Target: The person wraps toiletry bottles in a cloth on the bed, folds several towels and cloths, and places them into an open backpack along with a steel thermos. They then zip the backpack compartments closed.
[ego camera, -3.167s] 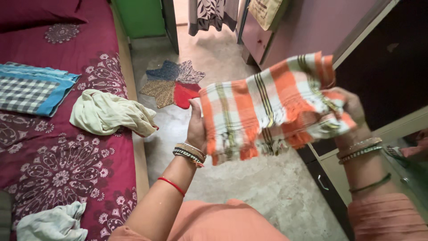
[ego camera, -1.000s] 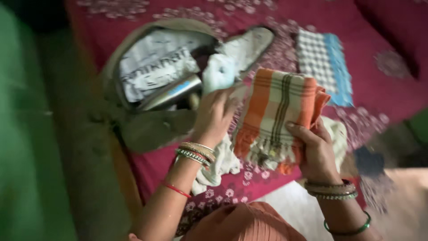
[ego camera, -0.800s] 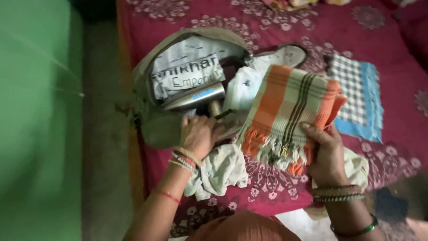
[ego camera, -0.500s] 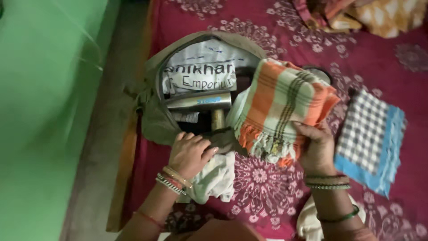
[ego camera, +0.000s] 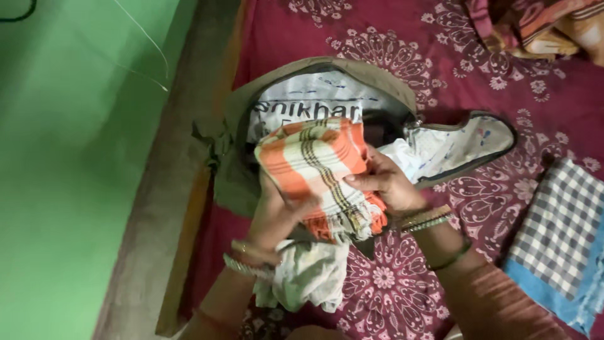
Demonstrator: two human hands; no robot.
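Both hands, left hand (ego camera: 277, 211) and right hand (ego camera: 384, 182), grip the folded orange checked towel (ego camera: 314, 164) mid-frame, pressing it compact over the open bag (ego camera: 236, 182) mouth so it fits.

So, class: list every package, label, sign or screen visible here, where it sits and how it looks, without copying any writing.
White printed bag: a package inside the open olive backpack on the maroon bedspread, behind the orange checked towel; flat, crinkled, white with dark lettering and small blue marks.
No separate labels, signs or screens can be seen.
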